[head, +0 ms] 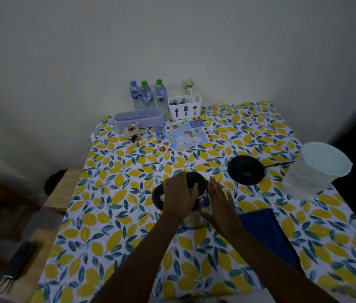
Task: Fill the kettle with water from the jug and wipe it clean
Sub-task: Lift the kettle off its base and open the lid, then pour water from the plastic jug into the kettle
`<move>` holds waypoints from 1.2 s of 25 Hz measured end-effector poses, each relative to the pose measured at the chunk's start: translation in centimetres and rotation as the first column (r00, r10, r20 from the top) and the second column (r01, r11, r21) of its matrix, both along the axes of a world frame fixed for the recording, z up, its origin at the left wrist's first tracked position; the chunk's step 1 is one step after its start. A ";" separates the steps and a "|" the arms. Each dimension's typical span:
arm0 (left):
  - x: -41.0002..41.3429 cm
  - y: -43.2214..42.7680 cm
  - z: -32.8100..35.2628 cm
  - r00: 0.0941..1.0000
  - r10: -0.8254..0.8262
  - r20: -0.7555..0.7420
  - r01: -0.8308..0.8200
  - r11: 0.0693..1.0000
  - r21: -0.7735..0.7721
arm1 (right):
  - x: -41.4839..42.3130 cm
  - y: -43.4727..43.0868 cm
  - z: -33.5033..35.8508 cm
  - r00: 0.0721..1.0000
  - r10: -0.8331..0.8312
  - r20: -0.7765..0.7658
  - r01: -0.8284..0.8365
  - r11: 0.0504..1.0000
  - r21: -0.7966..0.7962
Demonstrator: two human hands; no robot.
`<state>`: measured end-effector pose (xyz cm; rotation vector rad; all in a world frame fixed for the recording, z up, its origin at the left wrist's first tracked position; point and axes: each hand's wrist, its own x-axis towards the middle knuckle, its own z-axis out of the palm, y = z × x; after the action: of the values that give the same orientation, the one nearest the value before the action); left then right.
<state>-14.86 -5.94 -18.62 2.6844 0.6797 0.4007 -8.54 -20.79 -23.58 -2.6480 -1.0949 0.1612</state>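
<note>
Both forearms enter from near edge, converging on kettle (194, 202) at table centre. Left hand (180, 196) spread flat over black lid, fingers splayed, palm pressing on top; not wrapped around anything. Right hand (219, 204) open, fingers straight and together, laid against kettle's right side; touching or just off the wall, cannot tell which. Kettle upright on lemon-print tablecloth (129, 226), steel body mostly hidden by hands, black handle part showing at left.

Blue cloth (264, 232) flat on table just right of kettle, partly under right forearm. Black round kettle base (246, 170) far-right of kettle, apart from it, cord running right. White translucent jug (316, 169) at right edge, upright, beyond base; water level not readable in dim light.

Far side against wall: three water bottles (147, 95), white cutlery caddy (184, 109) with chopsticks, lilac oblong container (139, 118), small lidded pot (131, 131) in front of it, printed leaflet (181, 136) lying flat. Wooden furniture (61, 189) off left of table.
</note>
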 end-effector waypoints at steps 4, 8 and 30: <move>-0.8 0.2 1.6 0.961 0.061 0.269 0.055 0.912 -0.406 | 0.2 -0.2 -0.5 0.999 0.029 -0.034 -0.028 0.999 0.029; -2.8 2.7 1.6 0.928 0.278 0.250 0.001 0.668 -0.744 | 0.3 -0.3 0.2 0.999 0.030 0.039 -0.030 0.999 -0.013; -0.6 -3.1 1.9 0.925 -0.356 0.131 0.361 0.933 -0.011 | -0.3 -7.1 1.0 0.987 -0.155 0.049 0.141 0.967 0.213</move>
<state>-15.41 -9.04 -16.71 2.6457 0.1482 0.4496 -8.81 -27.92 -22.54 -2.5466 -0.8752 -0.0676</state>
